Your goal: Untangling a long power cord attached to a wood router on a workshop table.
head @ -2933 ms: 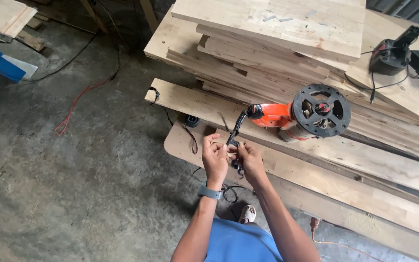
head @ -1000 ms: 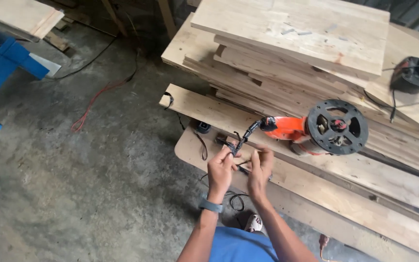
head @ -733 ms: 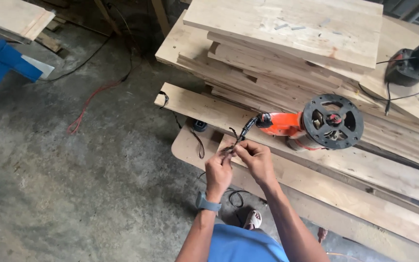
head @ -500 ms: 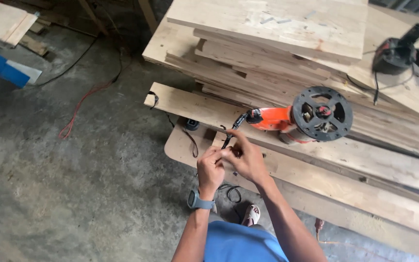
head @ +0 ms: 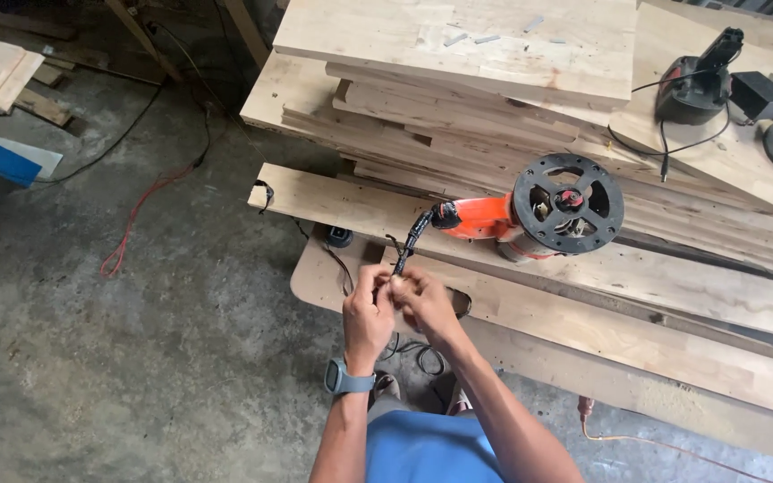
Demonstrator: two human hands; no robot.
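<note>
Both hands meet in front of the chest, the left hand point(head: 367, 309) and right hand point(head: 422, 302) closed with fingertips pinched on the black power cord point(head: 402, 261), though whether they grip bare wire or only the sheath is too small to tell. Just beyond them the cord runs up into the orange router point(head: 530, 213), lying on its side on a plank point(head: 673, 273). A hard tug could drag the router off that plank, and if the cord is live, pinched conductors could shock.
</note>
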